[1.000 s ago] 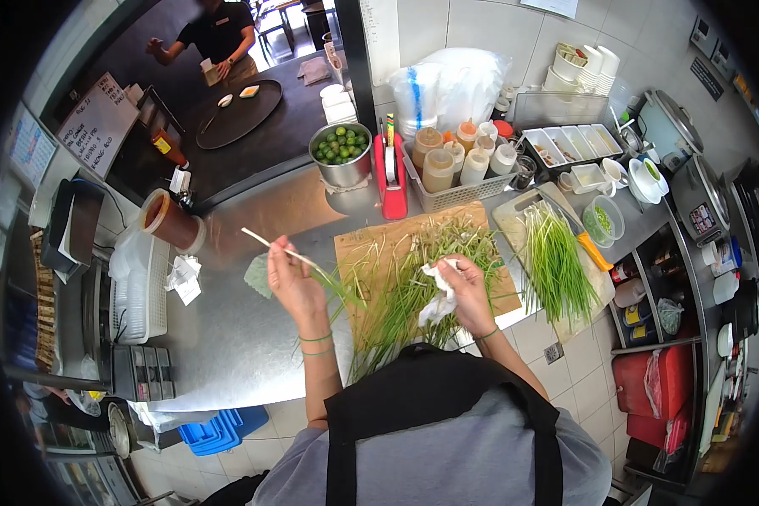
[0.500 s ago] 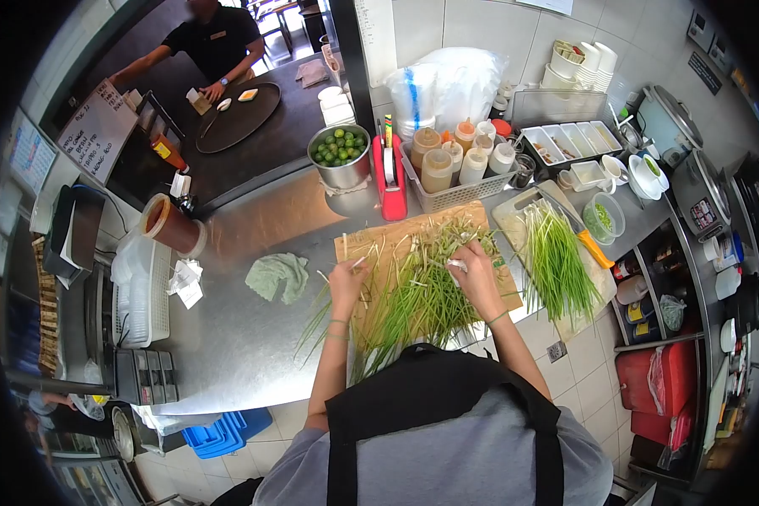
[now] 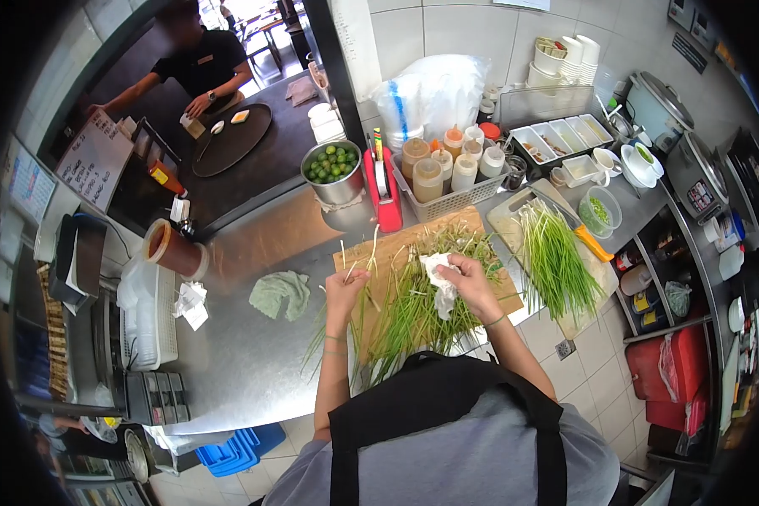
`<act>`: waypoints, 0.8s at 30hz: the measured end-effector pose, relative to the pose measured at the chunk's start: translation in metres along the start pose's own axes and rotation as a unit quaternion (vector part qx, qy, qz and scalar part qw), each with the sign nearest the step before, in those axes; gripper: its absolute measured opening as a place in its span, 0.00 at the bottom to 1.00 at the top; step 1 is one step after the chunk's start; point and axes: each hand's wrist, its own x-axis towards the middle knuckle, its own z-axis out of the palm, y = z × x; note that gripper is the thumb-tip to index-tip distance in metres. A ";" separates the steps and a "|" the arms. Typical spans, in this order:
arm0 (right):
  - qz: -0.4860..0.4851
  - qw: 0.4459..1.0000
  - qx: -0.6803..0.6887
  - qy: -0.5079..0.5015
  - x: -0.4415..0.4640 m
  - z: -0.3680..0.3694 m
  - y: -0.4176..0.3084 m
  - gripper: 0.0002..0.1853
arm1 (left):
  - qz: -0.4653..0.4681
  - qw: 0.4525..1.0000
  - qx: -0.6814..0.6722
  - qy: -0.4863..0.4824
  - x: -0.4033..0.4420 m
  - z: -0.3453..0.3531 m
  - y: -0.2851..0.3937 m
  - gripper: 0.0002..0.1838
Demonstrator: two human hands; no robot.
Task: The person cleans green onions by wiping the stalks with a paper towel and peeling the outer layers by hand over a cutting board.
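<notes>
Loose green stalks [image 3: 396,329] with pale root ends lie over a sheet of brown paper [image 3: 465,221] on the steel counter. My left hand [image 3: 346,291] is closed at the paper's left side, its fingers pinching pale stalk ends. At the right part of the pile, my right hand [image 3: 472,287] grips a crumpled white tissue [image 3: 440,287], which hangs over the greens. Further right, a bunch of long green stalks [image 3: 557,261] rests on a cutting board [image 3: 508,221] beside a knife with an orange handle [image 3: 594,244].
A green cloth [image 3: 280,293] lies left of the paper. Behind stand a pot of green citrus [image 3: 332,177], a red tape dispenser [image 3: 383,196] and a basket of sauce bottles [image 3: 455,201]. Across the opening, a person [image 3: 201,67] stands by a dark oval tray [image 3: 236,152].
My left hand moved from above the green cloth, where it held one pale stalk, to the paper's left edge. My right hand dipped to the pile and lifted slightly, tissue still held.
</notes>
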 end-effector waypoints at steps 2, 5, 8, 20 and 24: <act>0.049 0.995 0.091 -0.005 0.004 0.014 -0.005 0.07 | -0.010 0.998 -0.063 -0.023 -0.004 0.003 0.017 0.06; 0.042 0.990 0.133 -0.029 0.014 0.029 -0.004 0.09 | 0.005 0.997 -0.056 -0.047 -0.010 0.011 0.039 0.05; -0.004 0.999 0.031 -0.042 0.025 0.042 0.009 0.09 | 0.042 0.996 -0.037 -0.073 -0.013 0.022 0.048 0.04; -0.009 0.997 0.075 -0.006 0.029 0.034 0.002 0.06 | 0.008 0.988 0.014 -0.154 -0.031 0.020 0.060 0.03; 0.022 0.985 0.162 0.045 0.037 0.022 -0.004 0.06 | 0.001 0.985 0.008 -0.174 -0.041 0.020 0.054 0.03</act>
